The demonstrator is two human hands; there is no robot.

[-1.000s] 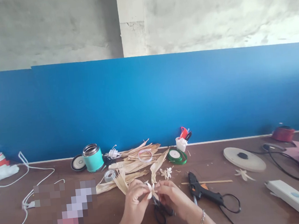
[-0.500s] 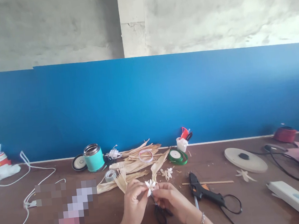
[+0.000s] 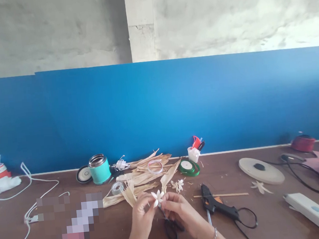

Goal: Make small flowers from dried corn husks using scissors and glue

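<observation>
A small white flower with pointed petals is pinched between my two hands, low in the middle of the head view. My left hand grips it from the left with thumb and fingers closed. From the other side my right hand holds it, also in a pinch. Below the hands lie black-handled scissors, their blades partly hidden. Just behind, dried corn husks are spread out in a pile. Another white flower rests beside the pile.
Right of my hands lie a black glue gun and a thin wooden stick. Farther right are a round pale disc, a third flower and a power strip. Behind stand a turquoise jar and green ribbon.
The flower has shifted slightly left and up and turned a little between my fingers. My right hand's fingers have moved closer around it. Objects on the table stay where they were.
</observation>
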